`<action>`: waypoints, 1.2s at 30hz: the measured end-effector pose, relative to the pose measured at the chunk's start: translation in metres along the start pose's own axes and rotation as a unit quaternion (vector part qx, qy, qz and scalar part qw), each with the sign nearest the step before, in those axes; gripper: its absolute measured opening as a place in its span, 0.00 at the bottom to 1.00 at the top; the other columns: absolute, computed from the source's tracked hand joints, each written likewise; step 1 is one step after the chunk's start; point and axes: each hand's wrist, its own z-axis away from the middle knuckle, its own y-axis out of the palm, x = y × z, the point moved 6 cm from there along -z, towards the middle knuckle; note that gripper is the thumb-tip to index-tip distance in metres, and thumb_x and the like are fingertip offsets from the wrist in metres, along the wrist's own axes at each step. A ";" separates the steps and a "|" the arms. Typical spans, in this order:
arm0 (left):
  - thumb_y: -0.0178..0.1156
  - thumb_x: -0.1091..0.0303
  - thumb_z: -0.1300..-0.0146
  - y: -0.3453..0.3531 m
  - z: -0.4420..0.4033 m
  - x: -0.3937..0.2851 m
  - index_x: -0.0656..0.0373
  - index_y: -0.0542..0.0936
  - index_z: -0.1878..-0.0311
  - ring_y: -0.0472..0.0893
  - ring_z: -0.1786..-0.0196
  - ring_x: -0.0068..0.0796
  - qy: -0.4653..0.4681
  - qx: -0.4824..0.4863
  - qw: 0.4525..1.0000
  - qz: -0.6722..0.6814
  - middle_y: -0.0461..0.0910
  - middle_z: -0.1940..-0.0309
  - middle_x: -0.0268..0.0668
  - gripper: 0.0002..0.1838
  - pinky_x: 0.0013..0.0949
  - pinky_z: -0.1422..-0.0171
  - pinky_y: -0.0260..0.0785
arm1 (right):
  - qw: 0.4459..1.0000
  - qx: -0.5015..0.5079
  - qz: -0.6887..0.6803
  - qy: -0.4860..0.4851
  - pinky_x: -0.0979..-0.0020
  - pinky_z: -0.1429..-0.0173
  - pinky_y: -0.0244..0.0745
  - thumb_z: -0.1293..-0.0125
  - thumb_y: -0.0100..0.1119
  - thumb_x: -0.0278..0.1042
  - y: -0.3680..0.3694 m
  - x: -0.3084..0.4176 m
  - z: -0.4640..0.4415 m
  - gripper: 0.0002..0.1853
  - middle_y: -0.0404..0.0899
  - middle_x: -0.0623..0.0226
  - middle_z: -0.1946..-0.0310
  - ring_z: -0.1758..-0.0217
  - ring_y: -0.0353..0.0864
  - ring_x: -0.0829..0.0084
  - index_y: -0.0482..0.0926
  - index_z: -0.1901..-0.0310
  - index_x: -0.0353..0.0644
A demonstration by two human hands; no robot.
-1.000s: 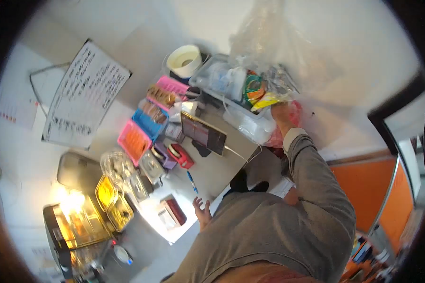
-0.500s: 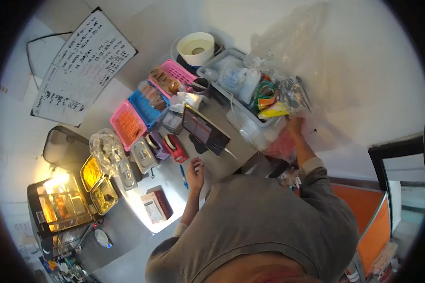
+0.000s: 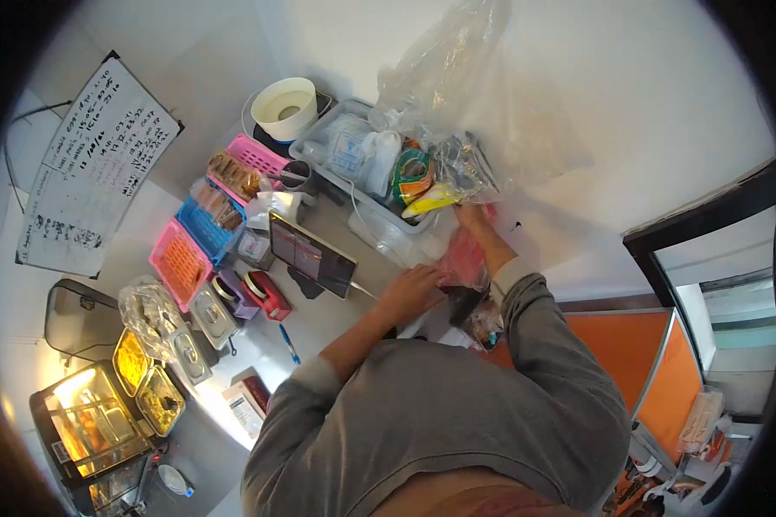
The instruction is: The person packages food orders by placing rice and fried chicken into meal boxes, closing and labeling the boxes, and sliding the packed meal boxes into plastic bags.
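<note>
My left hand [image 3: 412,295] touches the lower left side of a red plastic bag [image 3: 464,258] at the counter's right end. Its fingers are bent, and their tips are hard to make out against the bag. At the top of the same bag is my right hand [image 3: 472,217], fingers closed near the plastic, just below a yellow packet [image 3: 431,200]. What the right fingers hold is too small to tell. The yellow packet lies with a green and orange roll [image 3: 412,177] in a clear plastic bin [image 3: 319,142].
A tablet [image 3: 310,256] on a stand leans left of my left hand, its white cable trailing right. Tape dispensers [image 3: 265,295], baskets [image 3: 181,263] and lidded metal pans [image 3: 213,317] line the counter. A lit display case [image 3: 90,422] stands at lower left.
My left hand has moved right and up from beside the pen to the red bag. My right hand stays by the bag's top. The camera view has shifted.
</note>
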 end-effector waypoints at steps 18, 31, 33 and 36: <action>0.61 0.39 0.46 0.134 -0.132 0.128 0.56 0.67 0.34 0.68 0.34 0.48 -0.196 -0.015 0.980 -0.009 0.69 0.36 0.47 0.42 0.48 0.32 0.60 | 0.984 0.006 -0.176 0.035 0.68 0.61 0.70 0.41 0.63 0.28 -0.076 0.047 0.052 0.11 0.76 0.67 0.64 0.64 0.75 0.74 0.73 0.59 0.37; 0.51 0.39 0.38 0.096 -0.141 0.096 0.66 0.63 0.34 0.74 0.41 0.58 -0.266 0.140 0.948 0.102 0.74 0.48 0.62 0.42 0.48 0.34 0.63 | 0.772 -0.257 -0.575 0.091 0.82 0.80 0.59 0.32 0.54 0.31 -0.374 0.157 0.079 0.06 0.68 0.79 0.79 0.82 0.64 0.87 0.69 0.56 0.47; 0.54 0.40 0.40 0.033 -0.137 0.026 0.68 0.66 0.36 0.75 0.42 0.55 -0.213 0.148 0.963 0.078 0.74 0.45 0.59 0.40 0.49 0.36 0.66 | 0.736 -0.150 -0.660 0.015 0.83 0.77 0.62 0.31 0.51 0.30 -0.390 0.152 0.086 0.08 0.71 0.77 0.75 0.78 0.67 0.86 0.70 0.52 0.45; 0.54 0.43 0.39 0.032 -0.134 -0.035 0.65 0.67 0.36 0.74 0.39 0.53 -0.121 0.136 0.800 0.571 0.72 0.41 0.55 0.37 0.51 0.35 0.65 | 0.755 -0.146 -0.637 0.060 0.84 0.73 0.65 0.31 0.51 0.32 -0.400 0.139 0.106 0.14 0.74 0.75 0.69 0.73 0.70 0.85 0.70 0.45 0.44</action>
